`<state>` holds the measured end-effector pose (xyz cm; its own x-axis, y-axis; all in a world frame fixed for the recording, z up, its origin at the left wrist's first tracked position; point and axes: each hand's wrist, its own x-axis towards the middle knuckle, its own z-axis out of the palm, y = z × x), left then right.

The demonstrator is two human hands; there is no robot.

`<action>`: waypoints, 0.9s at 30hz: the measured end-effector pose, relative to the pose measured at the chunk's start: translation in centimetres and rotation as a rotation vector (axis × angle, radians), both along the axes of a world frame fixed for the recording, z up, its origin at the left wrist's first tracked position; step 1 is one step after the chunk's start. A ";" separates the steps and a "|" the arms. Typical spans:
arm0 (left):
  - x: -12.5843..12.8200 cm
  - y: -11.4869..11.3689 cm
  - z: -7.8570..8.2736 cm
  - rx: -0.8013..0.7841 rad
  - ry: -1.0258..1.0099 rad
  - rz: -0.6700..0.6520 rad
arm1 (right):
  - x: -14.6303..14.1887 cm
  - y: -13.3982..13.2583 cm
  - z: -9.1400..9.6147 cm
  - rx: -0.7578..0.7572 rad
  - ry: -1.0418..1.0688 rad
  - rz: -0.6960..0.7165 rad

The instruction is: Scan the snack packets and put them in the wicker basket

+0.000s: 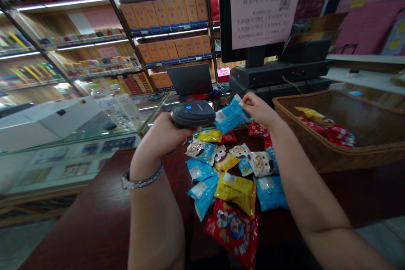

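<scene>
My left hand (166, 135) is wrapped round the handle of a dark barcode scanner (193, 114), whose blue light is lit. The scanner's head points right, towards a blue snack packet (230, 116). My right hand (257, 109) pinches that packet by its upper right corner, holding it above the counter. Below both hands lies a loose pile of snack packets: yellow packets (237, 192), blue packets (204, 194), white-and-blue packets (261, 163) and a large red packet (236, 232) nearest me. My right forearm hides part of the pile's right side.
A wicker basket (303, 156) with several packets (341, 135) stands at the right. Behind are a monitor (226, 29) bearing a paper notice, and a laptop (191, 79). Plastic bottles (122, 105) and a white box (47, 118) are on the glass case at the left.
</scene>
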<state>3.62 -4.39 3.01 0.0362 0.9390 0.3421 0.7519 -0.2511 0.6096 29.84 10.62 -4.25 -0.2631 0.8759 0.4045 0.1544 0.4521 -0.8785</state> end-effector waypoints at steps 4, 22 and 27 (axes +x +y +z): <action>0.1 0.2 0.0 0.016 0.030 0.022 | 0.5 -0.2 0.3 0.043 -0.005 -0.051; -0.6 0.6 -0.4 -0.045 0.001 0.055 | 2.4 -1.3 1.8 0.128 -0.083 -0.332; -0.4 0.3 -0.2 -0.045 -0.028 0.071 | 7.0 -4.5 4.4 0.349 -0.162 -0.926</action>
<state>3.19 -4.07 2.83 -0.0399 0.9532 0.2997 0.7492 -0.1699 0.6402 36.82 6.07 0.10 0.3872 0.6029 0.6976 0.6820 0.3218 -0.6567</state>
